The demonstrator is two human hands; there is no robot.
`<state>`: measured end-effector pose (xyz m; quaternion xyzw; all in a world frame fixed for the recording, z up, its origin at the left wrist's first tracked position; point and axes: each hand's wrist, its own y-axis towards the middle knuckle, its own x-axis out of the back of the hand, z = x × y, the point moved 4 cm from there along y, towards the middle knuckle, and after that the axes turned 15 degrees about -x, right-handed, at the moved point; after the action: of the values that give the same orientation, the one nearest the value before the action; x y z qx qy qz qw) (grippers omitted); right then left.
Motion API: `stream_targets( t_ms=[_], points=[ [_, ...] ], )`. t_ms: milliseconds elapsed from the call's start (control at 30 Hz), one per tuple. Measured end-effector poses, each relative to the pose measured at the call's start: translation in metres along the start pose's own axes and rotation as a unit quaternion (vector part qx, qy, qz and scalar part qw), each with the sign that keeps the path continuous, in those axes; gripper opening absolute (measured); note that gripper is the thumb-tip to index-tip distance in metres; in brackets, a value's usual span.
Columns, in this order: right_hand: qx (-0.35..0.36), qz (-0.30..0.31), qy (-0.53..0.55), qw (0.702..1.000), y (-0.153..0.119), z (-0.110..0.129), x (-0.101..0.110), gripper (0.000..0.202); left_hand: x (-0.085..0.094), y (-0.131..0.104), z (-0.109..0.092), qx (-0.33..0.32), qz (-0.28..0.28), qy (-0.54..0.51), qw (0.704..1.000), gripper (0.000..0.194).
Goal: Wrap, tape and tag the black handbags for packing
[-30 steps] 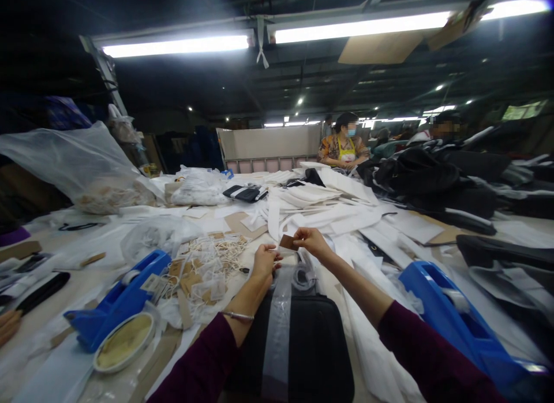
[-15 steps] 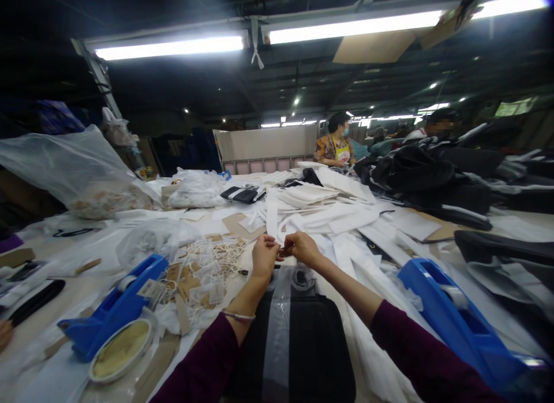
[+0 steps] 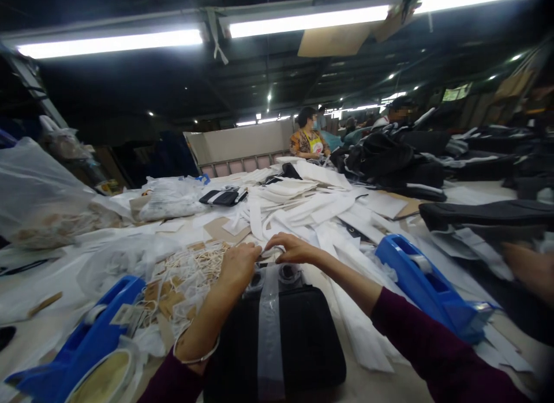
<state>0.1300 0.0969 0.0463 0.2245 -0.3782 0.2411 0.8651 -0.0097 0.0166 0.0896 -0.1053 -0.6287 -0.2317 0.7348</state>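
My left hand (image 3: pixel 239 268) is at the far end of a flat black bag (image 3: pixel 309 334), its fingertips pinched together. Whatever they hold, if anything, is too small to make out. Facing it, my right hand (image 3: pixel 296 248) has its fingers stretched out and parted from the thumb, close to the left fingertips. Beneath the hands, the bag lies on the table with a translucent plastic band (image 3: pixel 270 328) around its middle. A plastic-wrapped part (image 3: pixel 289 273) shows at its far edge.
Blue tape dispensers stand at left (image 3: pixel 82 339) and right (image 3: pixel 426 282). Strung tags (image 3: pixel 186 276) lie left of the bag, near a round tub (image 3: pixel 104 377). White strips (image 3: pixel 303 201) heap ahead. Another person's hand (image 3: pixel 530 270) is at far right; a co-worker (image 3: pixel 308 138) sits beyond.
My right fingers have opened out from a pinch, and my left hand has turned slightly. The view has swung right, and another person's blurred hand has appeared at the right edge.
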Motion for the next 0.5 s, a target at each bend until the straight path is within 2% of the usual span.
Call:
stream_targets(
  t_ms=[100,200,300,400,500],
  points=[
    [0.024,-0.028,-0.035,0.999,-0.013,0.004,-0.006,0.026,0.009,0.001,-0.005,-0.041,-0.043,-0.065,0.996,0.016],
    [0.008,-0.067,0.056,0.996,-0.021,-0.006,-0.007,0.018,0.0,0.013,-0.002,-0.082,-0.063,-0.22,0.97,0.011],
    [-0.046,-0.118,0.168,0.978,-0.022,-0.026,-0.004,0.008,-0.021,0.035,0.01,-0.061,-0.096,-0.346,0.931,0.021],
    [-0.087,-0.154,0.238,0.955,-0.017,-0.043,-0.002,0.008,-0.049,0.058,0.026,0.003,-0.128,-0.348,0.929,0.012],
    [-0.111,-0.164,0.3,0.933,-0.009,-0.052,-0.006,0.019,-0.077,0.078,0.032,0.019,-0.108,-0.361,0.926,0.006]
  ],
)
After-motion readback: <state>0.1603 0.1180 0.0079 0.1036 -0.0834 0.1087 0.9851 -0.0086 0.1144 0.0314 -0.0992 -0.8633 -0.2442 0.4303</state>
